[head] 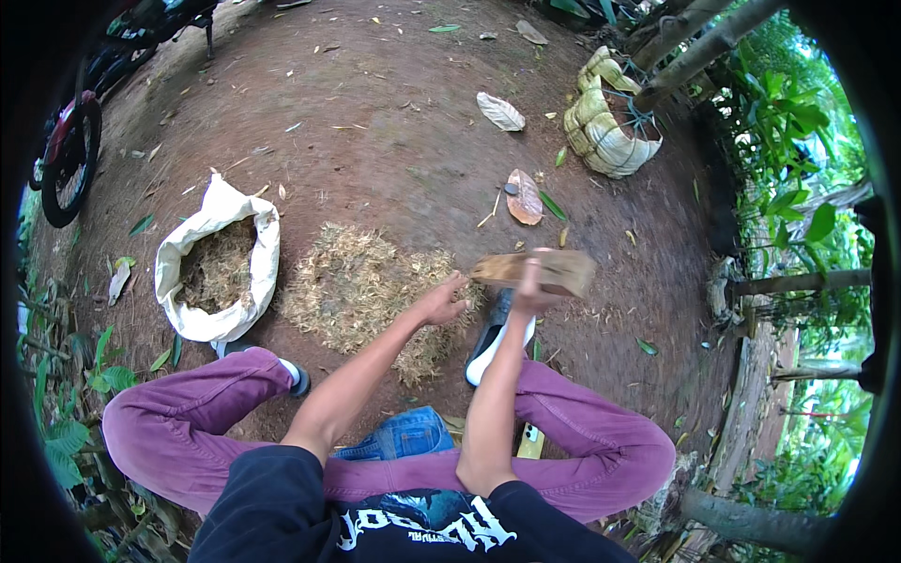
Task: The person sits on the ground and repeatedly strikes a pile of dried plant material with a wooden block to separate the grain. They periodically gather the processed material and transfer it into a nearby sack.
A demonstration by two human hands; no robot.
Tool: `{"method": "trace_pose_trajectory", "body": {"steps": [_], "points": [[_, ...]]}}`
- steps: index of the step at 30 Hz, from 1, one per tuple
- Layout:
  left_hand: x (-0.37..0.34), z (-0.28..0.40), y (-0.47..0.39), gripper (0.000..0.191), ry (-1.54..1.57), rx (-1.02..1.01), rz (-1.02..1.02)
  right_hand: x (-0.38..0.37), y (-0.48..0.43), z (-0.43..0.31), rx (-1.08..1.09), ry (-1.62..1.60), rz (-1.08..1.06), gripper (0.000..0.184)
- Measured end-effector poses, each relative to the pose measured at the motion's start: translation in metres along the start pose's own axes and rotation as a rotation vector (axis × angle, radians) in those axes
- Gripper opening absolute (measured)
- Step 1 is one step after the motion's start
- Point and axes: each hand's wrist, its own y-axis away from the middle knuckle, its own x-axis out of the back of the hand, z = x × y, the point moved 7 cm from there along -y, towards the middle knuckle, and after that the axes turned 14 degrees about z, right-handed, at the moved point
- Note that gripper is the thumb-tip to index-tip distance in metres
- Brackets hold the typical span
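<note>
My right hand (533,295) grips a rough wooden block (556,273) near its middle and holds it above the ground by my right shoe. My left hand (442,301) hangs over the right side of a heap of pale, dry plant shavings (345,281), fingers apart and nothing in it. The heap lies spread on the bare soil between my feet. Left of it stands a white sack (266,281) with a rolled-down rim, partly filled with brownish dry plant material (218,271).
A motorcycle's wheel (70,162) shows at the upper left. A round bundle wrapped in pale material (598,137) stands at the upper right by wooden poles (704,56). Dry leaves (501,112) lie ahead. Folded denim (415,435) and a phone (530,435) lie beneath my legs.
</note>
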Motion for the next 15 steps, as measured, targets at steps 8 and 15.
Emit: {"method": "trace_pose_trajectory", "body": {"steps": [8,15], "points": [[0.01,-0.052,0.051,0.065,-0.211,0.046,-0.047,-0.012,0.039,0.059,-0.243,-0.005,-0.143,0.04],[-0.017,-0.079,0.106,0.079,-0.668,0.091,-0.216,0.027,0.007,0.037,-0.22,-0.021,0.003,0.053]]}}
